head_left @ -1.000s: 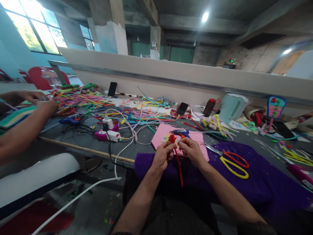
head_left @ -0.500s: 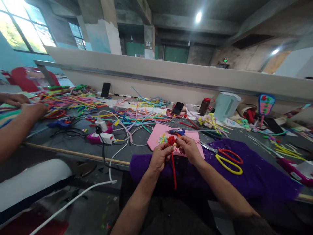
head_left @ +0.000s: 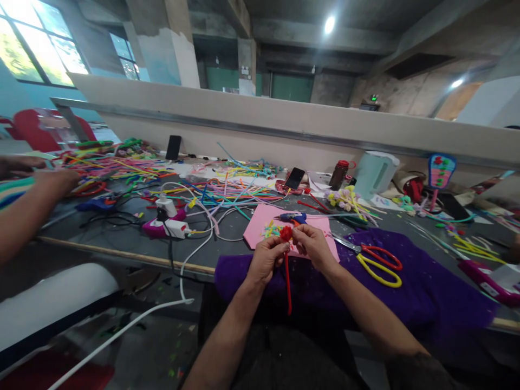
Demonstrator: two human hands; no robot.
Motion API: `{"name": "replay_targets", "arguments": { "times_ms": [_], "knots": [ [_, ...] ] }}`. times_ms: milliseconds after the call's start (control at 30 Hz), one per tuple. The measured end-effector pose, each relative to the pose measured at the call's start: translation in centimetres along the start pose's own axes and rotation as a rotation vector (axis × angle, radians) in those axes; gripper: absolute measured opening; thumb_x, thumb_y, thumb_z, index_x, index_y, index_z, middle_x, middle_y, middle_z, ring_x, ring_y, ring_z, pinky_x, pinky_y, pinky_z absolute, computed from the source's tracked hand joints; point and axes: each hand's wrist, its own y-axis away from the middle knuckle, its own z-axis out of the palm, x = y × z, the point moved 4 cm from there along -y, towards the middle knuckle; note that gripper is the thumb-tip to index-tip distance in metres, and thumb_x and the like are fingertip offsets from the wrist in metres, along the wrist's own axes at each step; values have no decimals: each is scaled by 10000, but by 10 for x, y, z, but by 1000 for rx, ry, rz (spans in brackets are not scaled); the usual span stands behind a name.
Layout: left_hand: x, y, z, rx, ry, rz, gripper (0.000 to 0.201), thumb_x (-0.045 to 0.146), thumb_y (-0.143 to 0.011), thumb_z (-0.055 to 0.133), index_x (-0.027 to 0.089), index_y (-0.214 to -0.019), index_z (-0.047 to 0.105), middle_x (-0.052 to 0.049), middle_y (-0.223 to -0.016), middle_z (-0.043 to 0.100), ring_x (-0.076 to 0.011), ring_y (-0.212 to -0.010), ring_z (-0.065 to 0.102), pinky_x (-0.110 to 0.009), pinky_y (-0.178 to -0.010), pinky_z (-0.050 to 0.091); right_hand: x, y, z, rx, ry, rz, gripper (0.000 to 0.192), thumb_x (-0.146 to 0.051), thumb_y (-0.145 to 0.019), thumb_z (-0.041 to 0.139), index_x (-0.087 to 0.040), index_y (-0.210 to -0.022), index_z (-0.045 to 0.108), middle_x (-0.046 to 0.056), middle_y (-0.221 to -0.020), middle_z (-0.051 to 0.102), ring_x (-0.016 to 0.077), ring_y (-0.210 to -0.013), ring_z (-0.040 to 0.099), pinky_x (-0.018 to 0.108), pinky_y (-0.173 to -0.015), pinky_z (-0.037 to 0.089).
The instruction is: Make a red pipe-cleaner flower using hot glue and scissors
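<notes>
My left hand and my right hand meet above the table's near edge, both pinching a red pipe cleaner. Its top is curled into a small red flower head between my fingertips, and its straight stem hangs down toward my lap. Under my hands lie a purple felt cloth and a pink felt sheet. A blue glue gun rests on the pink sheet just beyond my fingers.
Red-and-yellow scissors lie on the purple cloth to my right. Several coloured pipe cleaners, a power strip with white cables, two phones, a bottle and a pale kettle crowd the table. Another person's arms work at far left.
My hands keep hold of the red pipe cleaner and have barely shifted. The view has swung slightly, moving everything a little left and up in the picture.
</notes>
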Motion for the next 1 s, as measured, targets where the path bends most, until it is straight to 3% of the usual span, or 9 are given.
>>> {"name": "replay_targets", "arguments": {
  "times_ms": [567, 1000],
  "knots": [
    [1, 0, 0, -18, -10, 1, 217, 297, -591, 680, 125, -649, 562, 29, -524, 527, -8, -332, 357, -148, -322, 195, -7, 4, 0, 14, 104, -111, 216, -346, -736, 522, -154, -636, 527, -43, -498, 455, 47, -389, 369, 169, -367, 287],
    [0, -2, -1, -11, 7, -45, 245, 309, -578, 697, 127, -658, 554, 35, -510, 514, -11, -329, 362, -148, -323, 200, -15, 8, -4, 66, 360, -240, 259, -387, -786, 468, -172, -681, 570, -9, -549, 512, 80, -434, 415, 206, -433, 354]
  ]
}}
